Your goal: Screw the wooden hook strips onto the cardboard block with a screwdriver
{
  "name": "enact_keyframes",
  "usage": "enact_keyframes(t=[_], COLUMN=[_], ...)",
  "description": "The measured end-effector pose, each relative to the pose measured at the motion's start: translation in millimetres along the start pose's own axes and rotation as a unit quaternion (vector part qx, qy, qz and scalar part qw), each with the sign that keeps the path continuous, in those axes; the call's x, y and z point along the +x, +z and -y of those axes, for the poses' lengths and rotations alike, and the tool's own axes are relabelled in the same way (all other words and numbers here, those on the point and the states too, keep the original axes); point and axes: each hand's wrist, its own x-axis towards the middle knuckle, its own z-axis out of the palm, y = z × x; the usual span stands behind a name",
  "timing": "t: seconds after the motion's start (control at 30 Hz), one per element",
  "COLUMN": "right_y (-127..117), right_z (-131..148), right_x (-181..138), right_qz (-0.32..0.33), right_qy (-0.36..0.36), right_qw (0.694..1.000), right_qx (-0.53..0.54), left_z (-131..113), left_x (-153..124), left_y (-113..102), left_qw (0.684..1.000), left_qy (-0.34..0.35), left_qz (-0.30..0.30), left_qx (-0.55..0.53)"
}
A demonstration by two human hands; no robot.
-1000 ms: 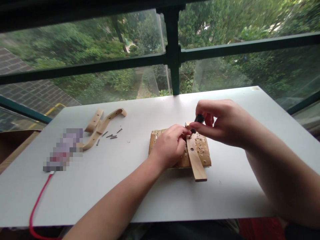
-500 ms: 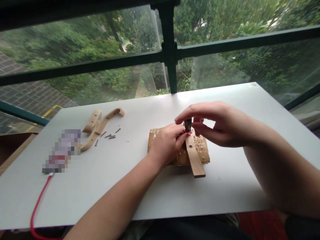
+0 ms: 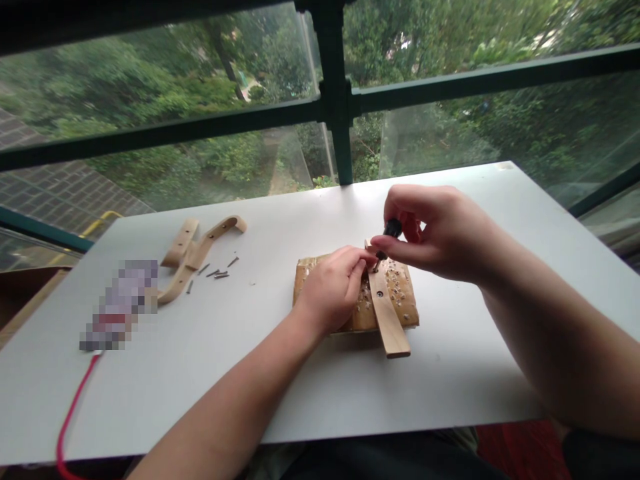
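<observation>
A brown studded board (image 3: 406, 300) lies on the white table (image 3: 280, 373), with a flat wooden strip (image 3: 387, 320) laid across it. My left hand (image 3: 330, 290) rests on the board, its fingers pinched together at the strip's far end around something too small to make out. My right hand (image 3: 435, 233) is closed on a small black-handled tool (image 3: 391, 230), whose tip points down at that same end of the strip.
Curved wooden pieces with holes (image 3: 200, 253) lie at the left, with several loose dark screws (image 3: 216, 272) beside them. A blurred object (image 3: 120, 307) with a red cord (image 3: 75, 413) sits further left. A window with a dark green frame (image 3: 335, 100) runs behind the table.
My right hand has turned on the tool: its fingers were stretched over it half a second ago and now curl back round the handle. The left hand has stayed on the board.
</observation>
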Motion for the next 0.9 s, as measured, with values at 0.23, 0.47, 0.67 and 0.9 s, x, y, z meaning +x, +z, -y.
enact_keyframes(t=[0.23, 0.47, 0.67, 0.9], right_y=[12.9, -5.8, -12.3, 1.9], right_z=[1.3, -2.5, -14.2, -6.6], right_x=[0.4, -2.8, -4.6, -1.0], right_qz=[-0.018, 0.170, 0.191, 0.087], right_qy=[-0.002, -0.088, -0.039, 0.000], right_qw=[0.999, 0.974, 0.979, 0.996], right_qx=[-0.043, 0.119, 0.067, -0.002], left_z=[0.5, 0.4, 0.1, 0.1], left_x=[0.7, 0.8, -0.9, 0.5], left_y=[2.8, 4.8, 7.1, 6.3], left_qw=[1.000, 0.999, 0.998, 0.999], left_qy=[0.004, -0.004, -0.009, -0.008], left_qz=[-0.009, 0.013, 0.019, 0.011], left_qx=[0.010, 0.041, 0.063, 0.031])
